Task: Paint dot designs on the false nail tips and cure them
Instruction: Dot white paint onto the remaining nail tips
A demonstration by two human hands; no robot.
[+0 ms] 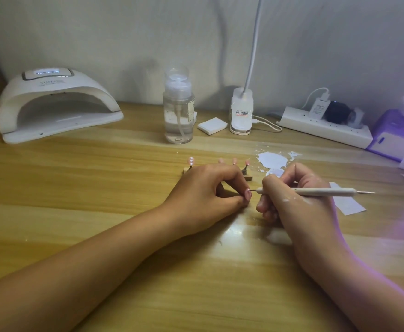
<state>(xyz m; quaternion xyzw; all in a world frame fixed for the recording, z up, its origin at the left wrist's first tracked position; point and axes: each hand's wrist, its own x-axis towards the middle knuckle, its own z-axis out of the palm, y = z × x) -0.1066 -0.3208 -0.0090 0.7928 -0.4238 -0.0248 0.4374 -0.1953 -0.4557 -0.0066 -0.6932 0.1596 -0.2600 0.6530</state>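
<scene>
five nail tips (248,194), two hands (203,191), one lamp (57,104)

Both forearms bare, no sleeves, watch or rings. Right hand (299,200) flecked with white paint specks; left hand (203,195) clean.

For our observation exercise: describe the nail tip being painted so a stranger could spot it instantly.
Start at the wooden table and find the two hands near its middle. The left hand pinches a pink nail tip at its fingertips, touched by the dotting pen. Unlike the other pink tips behind, it is hand-held.
</scene>
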